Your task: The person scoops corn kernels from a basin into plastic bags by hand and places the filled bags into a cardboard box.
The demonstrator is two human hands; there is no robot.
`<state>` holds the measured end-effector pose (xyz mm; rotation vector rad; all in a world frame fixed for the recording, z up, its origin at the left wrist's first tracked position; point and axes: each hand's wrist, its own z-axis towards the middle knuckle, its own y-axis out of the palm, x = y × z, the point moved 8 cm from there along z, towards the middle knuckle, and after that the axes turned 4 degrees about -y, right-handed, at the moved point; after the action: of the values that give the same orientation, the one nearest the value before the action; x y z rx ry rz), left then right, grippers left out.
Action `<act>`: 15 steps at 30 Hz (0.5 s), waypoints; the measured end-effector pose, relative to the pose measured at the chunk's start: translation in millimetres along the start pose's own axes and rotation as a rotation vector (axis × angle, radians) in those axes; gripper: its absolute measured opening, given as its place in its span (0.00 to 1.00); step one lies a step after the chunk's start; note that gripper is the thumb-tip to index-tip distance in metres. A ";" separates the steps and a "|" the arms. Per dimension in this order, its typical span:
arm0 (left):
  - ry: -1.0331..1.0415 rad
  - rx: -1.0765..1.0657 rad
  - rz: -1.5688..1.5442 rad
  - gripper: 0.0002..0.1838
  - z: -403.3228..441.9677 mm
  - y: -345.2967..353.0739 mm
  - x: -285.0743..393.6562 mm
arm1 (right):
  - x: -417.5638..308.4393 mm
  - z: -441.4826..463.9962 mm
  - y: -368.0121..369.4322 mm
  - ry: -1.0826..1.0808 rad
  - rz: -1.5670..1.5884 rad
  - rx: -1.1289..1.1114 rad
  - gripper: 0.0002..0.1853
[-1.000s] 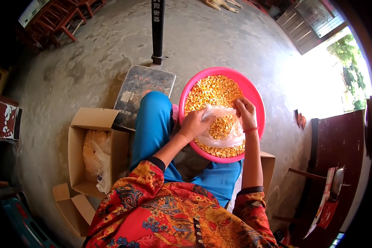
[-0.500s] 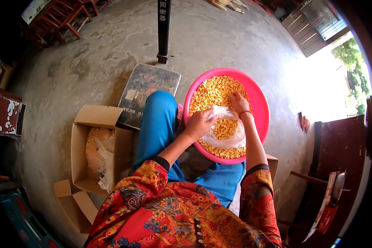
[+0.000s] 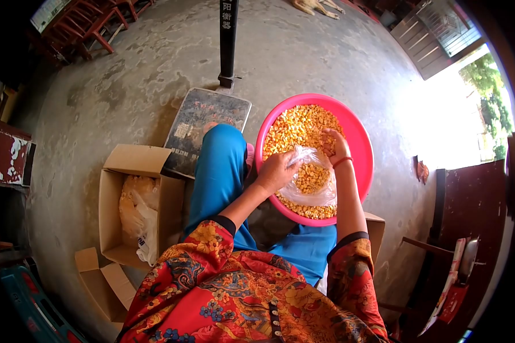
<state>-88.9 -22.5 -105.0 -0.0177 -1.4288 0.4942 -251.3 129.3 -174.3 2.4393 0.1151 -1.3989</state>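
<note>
A pink basin [image 3: 360,148] holds loose yellow corn kernels [image 3: 297,127] and rests at my knees. My left hand [image 3: 277,170] pinches the rim of a clear plastic bag [image 3: 315,197], which lies on the corn with its mouth open. Kernels are inside the bag. My right hand [image 3: 336,148] is curled over the corn just past the bag's right edge, palm turned left, with kernels against its fingers. Part of the palm is hidden from me.
Left of my knee stands a platform scale [image 3: 206,123] with a black post [image 3: 228,46]. An open cardboard box [image 3: 169,220] holds filled plastic bags. Another carton [image 3: 100,280] lies below it. A dog [image 3: 315,6] lies at the far end; a wooden cabinet [image 3: 469,211] is at right.
My right hand has turned from back-up to palm facing left, and its fingers have curled around kernels. My left hand keeps its hold on the bag almost unmoved.
</note>
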 end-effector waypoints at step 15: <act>-0.066 0.020 0.029 0.19 5.2 -3.0 -1.5 | -16.6 -98.0 54.2 -0.191 0.260 -0.215 0.13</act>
<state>-93.0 -27.2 -104.7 -0.0061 -1.4897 0.5375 -166.6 110.8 -101.6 2.0530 -0.0890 -1.4130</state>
